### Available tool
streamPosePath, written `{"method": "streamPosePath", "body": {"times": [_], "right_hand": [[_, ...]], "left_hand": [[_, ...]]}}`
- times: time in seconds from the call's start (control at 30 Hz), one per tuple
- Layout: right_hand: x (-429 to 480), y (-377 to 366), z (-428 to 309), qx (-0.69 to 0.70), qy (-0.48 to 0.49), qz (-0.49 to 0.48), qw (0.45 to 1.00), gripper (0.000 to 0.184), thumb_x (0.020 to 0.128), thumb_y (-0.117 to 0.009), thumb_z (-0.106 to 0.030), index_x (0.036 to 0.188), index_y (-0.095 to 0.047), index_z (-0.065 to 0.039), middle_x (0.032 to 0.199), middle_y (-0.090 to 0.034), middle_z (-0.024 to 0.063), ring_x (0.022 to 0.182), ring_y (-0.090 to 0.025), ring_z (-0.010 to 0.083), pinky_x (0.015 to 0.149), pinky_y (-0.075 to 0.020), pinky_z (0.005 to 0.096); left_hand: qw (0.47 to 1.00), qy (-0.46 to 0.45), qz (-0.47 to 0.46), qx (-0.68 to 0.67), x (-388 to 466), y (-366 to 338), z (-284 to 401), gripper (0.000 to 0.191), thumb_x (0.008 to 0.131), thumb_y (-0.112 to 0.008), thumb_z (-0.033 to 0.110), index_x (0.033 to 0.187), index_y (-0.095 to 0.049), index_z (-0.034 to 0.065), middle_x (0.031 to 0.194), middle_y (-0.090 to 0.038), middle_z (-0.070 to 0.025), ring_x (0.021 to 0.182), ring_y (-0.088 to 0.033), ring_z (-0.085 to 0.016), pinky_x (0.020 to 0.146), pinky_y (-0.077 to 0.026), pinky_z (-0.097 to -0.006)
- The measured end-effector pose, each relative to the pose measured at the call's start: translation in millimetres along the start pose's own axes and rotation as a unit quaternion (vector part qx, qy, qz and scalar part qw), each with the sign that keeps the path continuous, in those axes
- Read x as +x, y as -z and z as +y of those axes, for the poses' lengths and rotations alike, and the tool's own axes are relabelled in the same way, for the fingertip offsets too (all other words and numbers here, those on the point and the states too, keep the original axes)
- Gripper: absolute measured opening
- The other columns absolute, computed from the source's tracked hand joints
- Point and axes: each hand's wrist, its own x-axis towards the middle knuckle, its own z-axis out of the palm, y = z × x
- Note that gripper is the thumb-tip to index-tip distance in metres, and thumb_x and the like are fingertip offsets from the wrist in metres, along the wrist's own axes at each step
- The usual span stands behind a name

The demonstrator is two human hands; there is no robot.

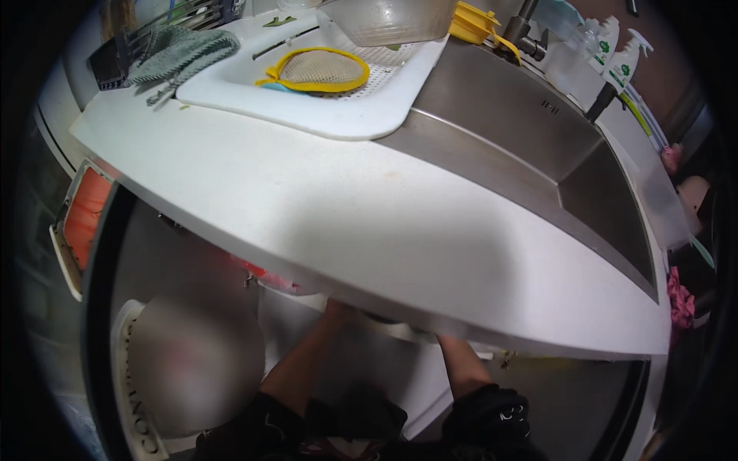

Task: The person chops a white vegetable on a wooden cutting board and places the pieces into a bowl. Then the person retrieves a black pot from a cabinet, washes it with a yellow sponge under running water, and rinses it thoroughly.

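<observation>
Both of my hands are out of view, hidden under the front edge of the white countertop [323, 190]. My left forearm [305, 357] reaches in below the edge, bare up to a dark sleeve. To its right, my right forearm [464, 363] goes under the same edge. What either hand holds or touches cannot be seen. Between the forearms, a pale surface and part of a dark thing show just beneath the counter. A red and pink plastic item [274, 279] peeks out left of my left wrist.
A steel sink [496, 109] is set into the counter. A white draining tray [277, 112] overlaps its left side, bearing a yellow-rimmed mesh strainer [323, 69]. A green cloth [179, 57] lies at the back left. Spray bottles [625, 63] stand behind the sink. Open cabinet doors flank my arms.
</observation>
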Motion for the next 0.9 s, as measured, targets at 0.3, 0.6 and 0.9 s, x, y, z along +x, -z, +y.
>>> {"method": "streamPosePath", "body": {"times": [0.3, 0.6, 0.9], "right_hand": [[53, -23, 1, -0.041, -0.017, 0.014, 0.999, 0.049, 0.078, -0.041, -0.041, 0.105, -0.056, -0.002, 0.101, -0.055, 0.0251, 0.098, -0.052, 0.0364, 0.085, -0.0406, 0.0412], [57, -28, -1, -0.052, -0.019, 0.017, 0.998, 0.057, 0.079, -0.035, -0.048, 0.105, -0.056, -0.002, 0.103, -0.055, 0.0248, 0.100, -0.051, 0.0362, 0.087, -0.0397, 0.0405], [41, 9, -13, -0.047, -0.018, 0.005, 0.999, 0.066, 0.079, -0.029, -0.055, 0.106, -0.056, -0.002, 0.105, -0.054, 0.0245, 0.102, -0.051, 0.0359, 0.089, -0.0388, 0.0397]], "left_hand": [[0.986, -0.045, -0.008, 0.160, 86, -79, 35, 0.055, 0.060, -0.069, 0.044, 0.089, -0.056, -0.0009, 0.086, -0.059, -0.0204, 0.082, -0.058, -0.033, 0.072, -0.046, -0.0393], [0.986, 0.095, 0.090, 0.104, 89, 19, -93, 0.065, 0.057, -0.070, 0.049, 0.096, -0.053, -0.0012, 0.092, -0.058, -0.0208, 0.087, -0.057, -0.033, 0.075, -0.046, -0.0388], [0.989, 0.057, 0.129, -0.035, 8, 38, -6, 0.076, 0.053, -0.071, 0.053, 0.102, -0.051, -0.0016, 0.098, -0.056, -0.0212, 0.093, -0.055, -0.033, 0.078, -0.045, -0.0384]]}}
